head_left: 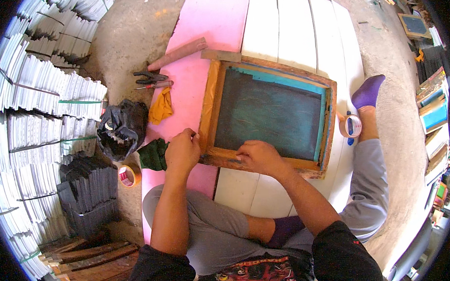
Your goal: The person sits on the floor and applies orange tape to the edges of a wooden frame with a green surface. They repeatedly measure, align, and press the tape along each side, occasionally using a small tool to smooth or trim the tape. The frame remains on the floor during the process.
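Note:
A wooden screen printing frame (332, 109) with dark blue-green mesh lies on the boards before me. Shiny brown tape (210, 90) covers its left rail. Beside that rail's near end, my left hand (181, 152) is closed, fingertips pinched together; whatever is between them is too small to make out. My right hand (260, 156) grips the near rail, its fingers curled at the inner edge. Against the left hand's outer side lies a dark green cloth (153, 155).
On the left are a black plastic bag (122, 129), a tape roll (129, 175), a yellow cloth (161, 107), pliers (147, 76) and a brown rolled tube (178, 54). Bundled paper stacks (39, 99) line the far left. Another tape roll (351, 126) stands by my foot, right of the frame.

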`<state>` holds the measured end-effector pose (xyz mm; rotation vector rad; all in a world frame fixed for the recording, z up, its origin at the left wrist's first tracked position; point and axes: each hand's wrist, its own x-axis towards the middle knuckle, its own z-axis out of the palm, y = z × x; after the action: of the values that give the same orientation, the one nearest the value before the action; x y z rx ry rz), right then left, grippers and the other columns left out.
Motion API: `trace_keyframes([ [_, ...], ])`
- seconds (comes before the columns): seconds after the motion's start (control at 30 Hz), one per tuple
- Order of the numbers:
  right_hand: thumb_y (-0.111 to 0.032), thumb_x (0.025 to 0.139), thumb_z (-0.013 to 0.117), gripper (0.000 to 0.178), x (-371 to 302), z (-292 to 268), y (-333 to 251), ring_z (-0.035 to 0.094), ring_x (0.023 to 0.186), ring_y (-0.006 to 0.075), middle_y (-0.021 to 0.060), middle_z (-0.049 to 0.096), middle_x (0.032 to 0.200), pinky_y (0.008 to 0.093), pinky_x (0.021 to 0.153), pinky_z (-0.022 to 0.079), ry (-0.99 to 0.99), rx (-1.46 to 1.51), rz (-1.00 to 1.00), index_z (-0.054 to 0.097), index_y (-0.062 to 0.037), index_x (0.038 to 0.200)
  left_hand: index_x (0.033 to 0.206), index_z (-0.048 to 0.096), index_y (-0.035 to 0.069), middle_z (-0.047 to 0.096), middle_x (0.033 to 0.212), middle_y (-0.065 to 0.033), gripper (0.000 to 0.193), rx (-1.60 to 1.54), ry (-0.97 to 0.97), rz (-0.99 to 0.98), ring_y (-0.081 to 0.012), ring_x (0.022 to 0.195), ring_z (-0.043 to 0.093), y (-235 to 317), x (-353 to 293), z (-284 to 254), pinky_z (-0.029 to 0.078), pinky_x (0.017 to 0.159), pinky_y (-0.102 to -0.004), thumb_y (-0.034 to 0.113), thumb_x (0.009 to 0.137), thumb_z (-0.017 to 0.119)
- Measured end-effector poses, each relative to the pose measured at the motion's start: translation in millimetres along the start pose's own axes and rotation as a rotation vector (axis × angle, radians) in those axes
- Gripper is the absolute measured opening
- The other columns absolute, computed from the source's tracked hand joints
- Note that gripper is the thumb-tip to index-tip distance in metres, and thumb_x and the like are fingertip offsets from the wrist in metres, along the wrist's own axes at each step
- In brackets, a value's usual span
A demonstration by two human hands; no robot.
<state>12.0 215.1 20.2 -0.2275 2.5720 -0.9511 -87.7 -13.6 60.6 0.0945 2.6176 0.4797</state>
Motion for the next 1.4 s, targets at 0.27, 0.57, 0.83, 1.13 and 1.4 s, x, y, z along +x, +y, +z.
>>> trace_keyframes([
  [0.27, -0.027, 0.091, 0.069, 0.024, 27.9, 21.3, -27.5, 0.065, 0.092, 0.0344, 0.0122, 0.065, 0.093, 0.0451, 0.078, 0.054, 0.053, 0.058, -0.096, 0.072, -0.0048, 0.099, 0.109, 0.068, 0.004, 0.072, 0.101, -0.0231, 0.027, -0.023, -0.001, 0.008, -0.0424, 0.098, 0.068, -2.6, -0.6, 1.0, 0.053, 0.086, -0.0518, 0.026, 0.099, 0.056],
  [0.57, -0.026, 0.091, 0.068, 0.021, 40.5, 34.0, -36.7, 0.065, 0.091, 0.0344, 0.0119, 0.065, 0.091, 0.0462, 0.078, 0.054, 0.071, 0.066, -0.068, 0.071, -0.0054, 0.095, 0.109, 0.067, 0.004, 0.071, 0.101, -0.0246, 0.027, -0.032, -0.014, 0.041, -0.0433, 0.097, 0.068, -4.4, -0.7, 3.3, 0.053, 0.085, -0.0527, 0.026, 0.099, 0.056],
  [0.83, -0.023, 0.091, 0.066, 0.016, 16.0, 26.1, -23.8, 0.066, 0.095, 0.0333, 0.0105, 0.068, 0.093, 0.0455, 0.081, 0.055, 0.151, 0.029, 0.018, 0.072, -0.0084, 0.094, 0.11, 0.067, 0.004, 0.072, 0.097, -0.0187, 0.031, -0.022, 0.065, 0.034, -0.0384, 0.093, 0.069, 5.2, -2.6, -1.3, 0.053, 0.081, -0.0495, 0.031, 0.096, 0.064],
  [1.13, -0.027, 0.088, 0.069, 0.016, -109.6, -88.7, 96.1, 0.068, 0.095, 0.032, 0.0099, 0.072, 0.096, 0.0459, 0.081, 0.055, -0.031, -0.403, 0.303, 0.074, -0.0127, 0.093, 0.098, 0.07, 0.003, 0.068, 0.093, -0.0158, 0.024, -0.057, 0.144, 0.535, -0.0371, 0.093, 0.063, 39.2, -22.7, 36.7, 0.051, 0.081, -0.0465, 0.024, 0.087, 0.074],
  [1.4, -0.03, 0.088, 0.063, 0.023, -171.0, -108.9, 130.9, 0.072, 0.083, 0.0368, 0.0161, 0.072, 0.086, 0.0516, 0.071, 0.057, -0.168, -0.385, 0.244, 0.074, -0.0105, 0.095, 0.095, 0.07, 0.006, 0.068, 0.098, -0.0133, 0.022, 0.047, 0.013, 0.907, -0.0339, 0.097, 0.061, 100.0, -60.7, 98.1, 0.049, 0.085, -0.0459, 0.024, 0.083, 0.075],
])
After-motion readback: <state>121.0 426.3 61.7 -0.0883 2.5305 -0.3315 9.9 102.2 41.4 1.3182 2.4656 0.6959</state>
